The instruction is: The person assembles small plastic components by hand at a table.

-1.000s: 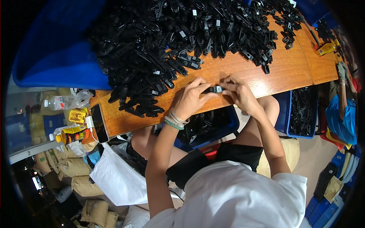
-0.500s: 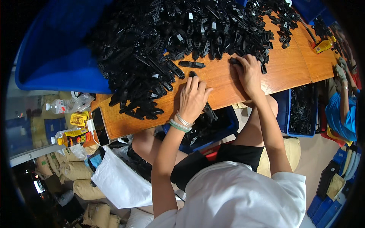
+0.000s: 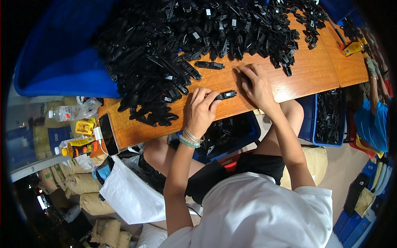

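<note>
My left hand (image 3: 202, 108), with beaded bracelets at its wrist, is over the wooden table. Its thumb and fingers are closed on the left end of a small black plastic part (image 3: 226, 95), oblong like a clip or housing. To the right is my right hand (image 3: 258, 86), fingers bent and apart from the thumb, with nothing seen in it. A second black part (image 3: 209, 65) lies on the wood beyond both hands. Farther back a large heap of similar black plastic parts (image 3: 165, 45) covers the table.
Below the table edge stands a blue bin (image 3: 255, 131) holding black parts; another blue bin (image 3: 342, 124) is at right. A large blue tub (image 3: 62, 70) leans at left. Bottles (image 3: 82, 149) and a phone (image 3: 108, 132) are at the left end. Another person's arm (image 3: 374, 95) shows at far right.
The black part under my left hand has dropped out of sight below the table edge. My left hand now holds another part; my right hand has moved left and down, away from the heap.
</note>
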A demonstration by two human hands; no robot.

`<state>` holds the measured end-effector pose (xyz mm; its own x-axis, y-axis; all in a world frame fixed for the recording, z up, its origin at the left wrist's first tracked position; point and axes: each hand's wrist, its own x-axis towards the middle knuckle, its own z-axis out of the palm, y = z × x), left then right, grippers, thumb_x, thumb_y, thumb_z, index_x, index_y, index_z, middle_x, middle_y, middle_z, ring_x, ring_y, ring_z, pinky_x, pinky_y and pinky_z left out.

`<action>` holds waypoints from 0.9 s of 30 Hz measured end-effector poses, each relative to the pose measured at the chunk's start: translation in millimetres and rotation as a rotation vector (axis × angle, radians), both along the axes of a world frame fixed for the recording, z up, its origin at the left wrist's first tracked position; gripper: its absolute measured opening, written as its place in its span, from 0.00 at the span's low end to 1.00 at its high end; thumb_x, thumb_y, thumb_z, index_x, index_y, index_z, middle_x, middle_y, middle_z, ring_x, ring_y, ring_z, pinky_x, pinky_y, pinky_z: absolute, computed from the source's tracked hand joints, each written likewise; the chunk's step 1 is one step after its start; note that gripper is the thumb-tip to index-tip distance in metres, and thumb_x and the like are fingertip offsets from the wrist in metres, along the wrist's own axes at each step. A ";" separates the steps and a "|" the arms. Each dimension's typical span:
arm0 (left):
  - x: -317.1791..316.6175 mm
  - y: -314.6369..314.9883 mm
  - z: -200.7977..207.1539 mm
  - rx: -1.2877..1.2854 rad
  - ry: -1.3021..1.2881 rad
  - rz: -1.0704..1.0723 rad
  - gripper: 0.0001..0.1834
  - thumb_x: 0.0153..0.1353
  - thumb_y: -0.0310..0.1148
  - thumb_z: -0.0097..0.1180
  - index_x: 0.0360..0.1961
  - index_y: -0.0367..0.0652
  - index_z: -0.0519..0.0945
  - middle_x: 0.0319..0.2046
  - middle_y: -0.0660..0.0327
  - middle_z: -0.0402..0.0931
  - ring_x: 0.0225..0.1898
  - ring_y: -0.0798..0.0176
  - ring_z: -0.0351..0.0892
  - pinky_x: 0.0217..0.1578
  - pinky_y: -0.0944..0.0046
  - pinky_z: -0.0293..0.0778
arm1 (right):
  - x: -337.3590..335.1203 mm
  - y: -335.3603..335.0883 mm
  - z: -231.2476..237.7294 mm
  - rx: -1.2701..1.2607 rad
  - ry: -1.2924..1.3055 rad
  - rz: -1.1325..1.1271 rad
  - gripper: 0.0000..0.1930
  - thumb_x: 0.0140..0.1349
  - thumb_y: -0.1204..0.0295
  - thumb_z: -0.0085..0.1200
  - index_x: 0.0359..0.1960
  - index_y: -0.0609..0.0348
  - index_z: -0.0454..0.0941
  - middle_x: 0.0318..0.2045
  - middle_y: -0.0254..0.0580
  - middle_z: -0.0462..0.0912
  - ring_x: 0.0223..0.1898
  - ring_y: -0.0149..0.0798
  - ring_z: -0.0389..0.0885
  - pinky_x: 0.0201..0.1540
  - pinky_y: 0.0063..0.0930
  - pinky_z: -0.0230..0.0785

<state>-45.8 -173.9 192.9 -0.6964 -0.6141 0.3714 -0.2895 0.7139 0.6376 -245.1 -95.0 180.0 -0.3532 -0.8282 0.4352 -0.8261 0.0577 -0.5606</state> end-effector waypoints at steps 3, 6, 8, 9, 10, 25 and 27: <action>4.3 -2.8 -1.2 0.020 0.019 0.007 0.11 0.50 0.23 0.64 0.36 0.34 0.81 0.33 0.54 0.74 0.39 0.51 0.73 0.40 0.57 0.70 | 3.3 7.9 3.7 -0.012 0.006 -0.016 0.17 0.53 0.78 0.60 0.46 0.63 0.77 0.46 0.49 0.76 0.49 0.52 0.72 0.50 0.39 0.66; 4.0 -3.1 -0.4 0.032 0.026 0.010 0.10 0.50 0.23 0.64 0.35 0.34 0.81 0.33 0.54 0.74 0.38 0.51 0.73 0.40 0.57 0.70 | -5.2 15.0 1.8 0.026 0.031 -0.016 0.14 0.52 0.77 0.62 0.42 0.63 0.80 0.45 0.48 0.76 0.48 0.51 0.73 0.50 0.37 0.66; 3.3 -4.8 0.0 0.033 0.023 0.004 0.10 0.50 0.23 0.64 0.35 0.33 0.81 0.33 0.54 0.74 0.38 0.51 0.73 0.40 0.57 0.70 | -3.9 17.7 0.9 -0.001 -0.079 0.096 0.13 0.50 0.74 0.64 0.38 0.62 0.82 0.38 0.44 0.78 0.44 0.48 0.73 0.48 0.38 0.63; 4.1 -5.2 -0.1 0.040 0.023 -0.004 0.10 0.50 0.23 0.64 0.35 0.33 0.81 0.33 0.54 0.74 0.37 0.51 0.73 0.40 0.57 0.70 | 1.0 19.8 5.3 0.055 -0.164 0.219 0.12 0.51 0.74 0.64 0.38 0.62 0.82 0.36 0.45 0.79 0.42 0.48 0.74 0.47 0.37 0.63; 4.9 -5.6 -0.3 0.047 0.022 -0.013 0.10 0.50 0.23 0.64 0.35 0.33 0.81 0.32 0.54 0.75 0.37 0.51 0.73 0.40 0.57 0.70 | 5.0 20.7 10.0 0.112 -0.249 0.342 0.12 0.51 0.74 0.64 0.38 0.62 0.82 0.34 0.45 0.79 0.41 0.47 0.75 0.47 0.37 0.64; 0.4 -23.6 9.4 0.223 0.002 -0.297 0.13 0.54 0.27 0.64 0.41 0.34 0.81 0.36 0.54 0.76 0.39 0.51 0.78 0.38 0.58 0.75 | 11.4 20.5 25.5 0.295 -0.464 0.554 0.21 0.49 0.92 0.48 0.44 0.63 0.82 0.42 0.44 0.78 0.43 0.48 0.79 0.45 0.37 0.72; -15.6 -33.5 14.0 0.069 -0.003 -0.153 0.15 0.55 0.29 0.64 0.44 0.35 0.80 0.40 0.53 0.75 0.40 0.51 0.79 0.38 0.58 0.75 | 5.5 5.3 26.8 0.198 -0.384 0.377 0.18 0.51 0.86 0.52 0.44 0.61 0.82 0.42 0.45 0.78 0.44 0.49 0.77 0.45 0.37 0.70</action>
<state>-61.5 -207.5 206.9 -0.7851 -0.5245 0.3294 -0.1828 0.7044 0.6859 -239.6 -89.6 206.8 -0.1196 -0.9802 0.1577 -0.5490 -0.0670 -0.8331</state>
